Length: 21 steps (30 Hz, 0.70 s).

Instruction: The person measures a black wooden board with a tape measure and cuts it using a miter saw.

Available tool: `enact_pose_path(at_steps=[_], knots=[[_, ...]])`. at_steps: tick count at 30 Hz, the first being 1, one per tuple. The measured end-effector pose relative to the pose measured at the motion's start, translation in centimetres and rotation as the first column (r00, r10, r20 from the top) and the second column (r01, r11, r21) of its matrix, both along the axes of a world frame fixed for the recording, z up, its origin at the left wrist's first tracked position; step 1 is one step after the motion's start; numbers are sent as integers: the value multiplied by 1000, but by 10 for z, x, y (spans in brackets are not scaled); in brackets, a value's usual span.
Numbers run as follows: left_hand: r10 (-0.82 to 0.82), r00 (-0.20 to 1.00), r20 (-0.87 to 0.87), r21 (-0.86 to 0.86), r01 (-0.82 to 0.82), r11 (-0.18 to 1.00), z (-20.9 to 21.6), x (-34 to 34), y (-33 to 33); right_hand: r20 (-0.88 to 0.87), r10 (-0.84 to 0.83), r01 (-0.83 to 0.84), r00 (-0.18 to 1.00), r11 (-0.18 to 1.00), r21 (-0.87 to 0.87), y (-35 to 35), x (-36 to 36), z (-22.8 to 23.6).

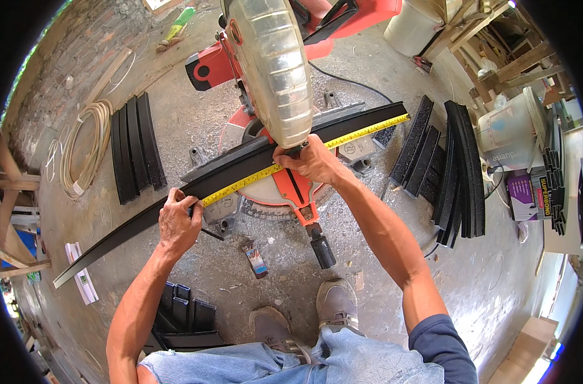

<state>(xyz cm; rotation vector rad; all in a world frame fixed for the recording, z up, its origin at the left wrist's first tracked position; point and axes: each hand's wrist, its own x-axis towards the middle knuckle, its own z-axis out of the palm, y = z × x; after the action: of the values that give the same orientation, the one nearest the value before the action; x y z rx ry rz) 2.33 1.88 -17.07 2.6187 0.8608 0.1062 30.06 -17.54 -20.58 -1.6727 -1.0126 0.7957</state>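
Observation:
A long black profile strip (234, 181) lies across the miter saw (298, 195), its left end reaching far out over the floor. Along its near edge runs a yellow measuring tape (365, 131), drawn out to the strip's right end. My left hand (180, 221) is closed at the tape's left end, over the strip; the tape's case is mostly hidden by the fingers. My right hand (310, 161) grips the strip and tape just below the clear ribbed blade guard (272, 70). Its fingertips press together, and whether they hold something small cannot be made out.
Cut black strips lie in stacks at left (138, 147) and right (461, 169), with short pieces (186, 310) near my left leg. A coil of pale cable (90, 150), a white bucket (512, 131) and a purple box (525, 195) stand around. Sawdust covers the floor.

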Motion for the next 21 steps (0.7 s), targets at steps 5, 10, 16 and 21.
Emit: enact_pose_path(at_steps=[5,10,16,21], knots=[[-10,1000,16,15,9,1000,-1,2,-1,39,-8,6,999,999,54,-1,2,-8],[-21,999,37,31,20,999,-3,2,-1,-27,-6,8,1000,997,78,-1,4,-12],[-165,976,143,-24,170,985,-3,-5,7,-474,-278,444,835,850,284,-46,1,11],[-240,956,167,-241,276,931,-2,-24,-22,-785,-269,755,558,557,345,-141,-35,19]])
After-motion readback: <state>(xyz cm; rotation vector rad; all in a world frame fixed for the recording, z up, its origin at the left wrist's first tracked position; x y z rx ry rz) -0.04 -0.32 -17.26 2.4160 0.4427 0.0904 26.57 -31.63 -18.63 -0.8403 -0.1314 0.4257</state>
